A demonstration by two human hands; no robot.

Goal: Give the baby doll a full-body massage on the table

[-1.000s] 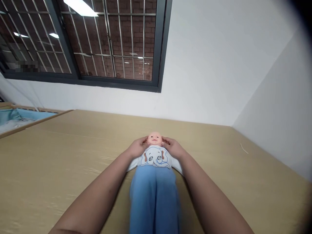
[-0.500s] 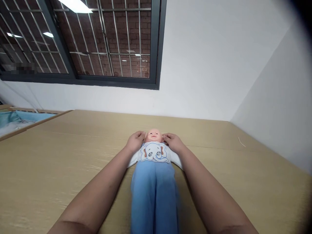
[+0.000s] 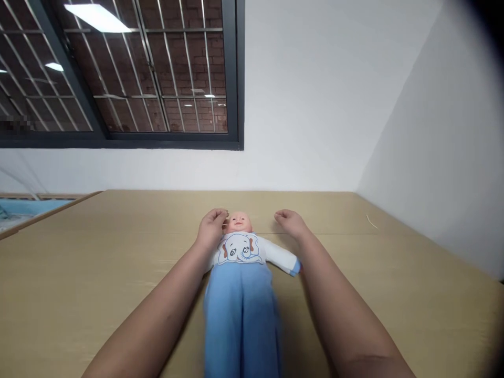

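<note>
A baby doll lies on its back, with its bald head [image 3: 239,221] toward the wall. It wears a white top [image 3: 241,249] with an elephant face and blue trousers [image 3: 241,315]. At the left side of the head, my left hand [image 3: 211,226] has its fingers closed by the ear; a thin pale sliver shows there, too small to name. My right hand [image 3: 292,221] is apart from the head on the right, fingertips pinched together, and anything between them is too small to see. One doll sleeve [image 3: 281,259] stretches out beside my right forearm.
The doll lies on a wide tan tabletop [image 3: 118,273]. A thin pale curved strip [image 3: 371,221] rests on it at the right. White walls [image 3: 307,105] and a dark-framed barred window [image 3: 157,139] stand behind. A light-blue-lined bin [image 3: 35,206] is at the far left.
My right hand has moved off the doll's head to the right, uncovering the sleeve. My left hand stays at the head. The whole view has shifted slightly.
</note>
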